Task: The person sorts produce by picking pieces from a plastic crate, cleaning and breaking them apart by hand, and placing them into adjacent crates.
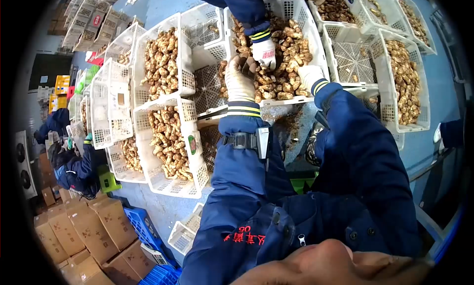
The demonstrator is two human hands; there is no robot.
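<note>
A white plastic crate (320, 45) holds a heap of brown-and-white mushrooms (292, 38). My left hand (240, 80), in a pale glove with dark-stained fingers, is at its near left part. Those fingers are curled together, and whatever is between them is hard to make out. On the right side, my right hand (311, 76) rests against the mushrooms in a white glove, its fingertips hidden. Between my hands, another person's gloved hand (264, 53) comes down from the far side into the same heap.
Mushroom-filled crates stand to the left (185, 77) and right (424, 97). A crate with few mushrooms (353, 63) sits right of the middle one. Cardboard boxes (101, 223) and a blue pallet (140, 226) are lower left. Another person (81, 169) crouches at far left.
</note>
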